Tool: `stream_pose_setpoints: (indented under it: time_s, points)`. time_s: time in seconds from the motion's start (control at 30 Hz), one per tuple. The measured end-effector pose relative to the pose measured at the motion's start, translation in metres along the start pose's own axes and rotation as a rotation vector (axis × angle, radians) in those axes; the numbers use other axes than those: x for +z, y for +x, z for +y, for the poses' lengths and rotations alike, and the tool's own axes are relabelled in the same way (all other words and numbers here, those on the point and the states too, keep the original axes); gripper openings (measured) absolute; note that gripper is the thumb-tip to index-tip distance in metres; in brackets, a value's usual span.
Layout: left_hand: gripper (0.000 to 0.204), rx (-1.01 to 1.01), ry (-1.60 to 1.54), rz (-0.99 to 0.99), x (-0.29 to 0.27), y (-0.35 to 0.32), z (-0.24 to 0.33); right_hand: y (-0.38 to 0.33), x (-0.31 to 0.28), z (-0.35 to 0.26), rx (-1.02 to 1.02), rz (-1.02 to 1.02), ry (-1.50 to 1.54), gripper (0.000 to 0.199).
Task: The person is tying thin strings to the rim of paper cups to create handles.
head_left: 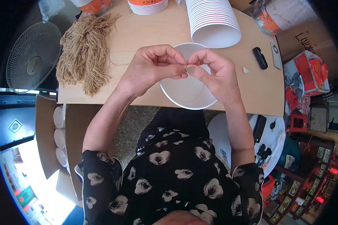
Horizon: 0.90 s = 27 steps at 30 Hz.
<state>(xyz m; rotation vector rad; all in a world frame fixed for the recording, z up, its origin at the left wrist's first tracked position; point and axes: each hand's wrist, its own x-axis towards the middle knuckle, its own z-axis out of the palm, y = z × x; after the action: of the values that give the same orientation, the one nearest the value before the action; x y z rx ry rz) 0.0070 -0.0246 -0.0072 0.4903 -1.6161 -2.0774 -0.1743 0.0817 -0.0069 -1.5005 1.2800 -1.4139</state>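
Observation:
My left hand [148,69] and my right hand [218,73] meet over a white paper bucket [191,96] at the table's near edge. Thumbs and fingertips of both are pinched together, almost touching. Something tiny and tan shows between them, too small to name. The bucket's open mouth faces up, partly covered by my hands. To the left lies a bundle of tan yarn strands [84,54], with a thin loose strand on the table beside it.
A stack of nested white buckets [214,20] lies on its side at the back of the table [146,33]. Nearby stands an orange-and-white bucket [148,6]. At right are a black handheld object [260,58] and a red box [308,73]. A fan [34,64] stands left, above a cardboard box [45,131].

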Motion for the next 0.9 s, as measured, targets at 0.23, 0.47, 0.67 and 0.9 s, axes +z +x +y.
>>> stream_pose_setpoints:
  time_s: [0.23,0.47,0.67,0.9]
  points:
    - [0.009,0.051,0.04,-0.02,0.0,-0.002,-0.001,-0.001,-0.002,-0.003,0.058,-0.047,0.012,0.01]
    - [0.011,0.044,-0.039,-0.025,0.005,0.0,0.0,-0.006,-0.005,0.006,0.168,0.013,0.317,0.016]
    - [0.011,0.054,-0.015,-0.013,0.001,-0.003,-0.002,-0.003,0.001,-0.004,0.104,-0.016,0.185,0.017]
    - [0.011,0.042,-0.033,-0.015,0.002,-0.002,-0.003,-0.008,-0.002,0.0,0.152,0.019,0.18,0.019]
